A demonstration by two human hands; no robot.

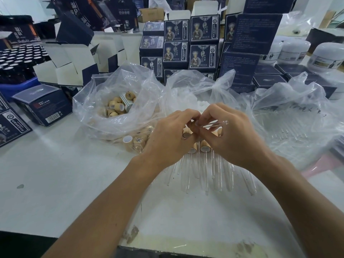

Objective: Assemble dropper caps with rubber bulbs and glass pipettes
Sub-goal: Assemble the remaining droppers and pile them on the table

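we find open tabletop (55, 174) to the left of our forearms and along the near edge, wide enough to pass a hand. ahead, three clear plastic bags (115, 86) crowd side by side, with stacked dark boxes (203, 43) walling the back. a row of finished droppers (204, 170) lies beneath our wrists, blocking a straight reach forward.

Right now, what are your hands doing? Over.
Left hand grips a tan cap. Right hand pinches a glass pipette at the cap. Finished droppers lie under the hands, nothing blocking.
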